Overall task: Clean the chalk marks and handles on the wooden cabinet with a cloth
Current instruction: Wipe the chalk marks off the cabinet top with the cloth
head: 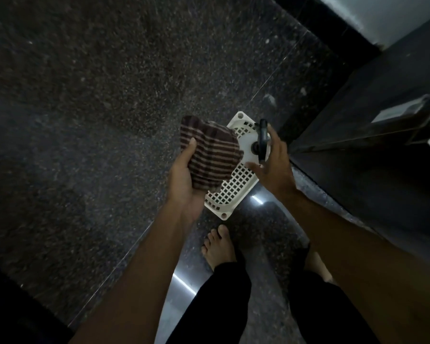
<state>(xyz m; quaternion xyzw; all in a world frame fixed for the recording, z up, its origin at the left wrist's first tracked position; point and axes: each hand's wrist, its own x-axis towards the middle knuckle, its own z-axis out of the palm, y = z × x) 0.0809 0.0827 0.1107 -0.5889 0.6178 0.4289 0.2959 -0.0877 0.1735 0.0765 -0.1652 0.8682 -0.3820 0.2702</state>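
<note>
Gripping striped cloth (209, 155) in left hand (184, 180), spray bottle (253, 147) in right hand (278, 165), above basket (233, 192) near cabinet (358, 157) edge; open floor (85, 95) leftward.

L grip (184, 177) palm-up, cupping cloth (211, 155); R grip (277, 165) holding spray bottle (255, 148); both forearms ext. fwd.

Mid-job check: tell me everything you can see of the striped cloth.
The cloth is dark brown with thin pale stripes, soft fabric by its look, bunched into a loose wad. It rests in the palm of the left hand, whose thumb presses its left edge, held above the floor. Its right side overlaps the white basket; contact cannot be told. The right hand, holding a spray bottle, is beside it, apart.
</note>
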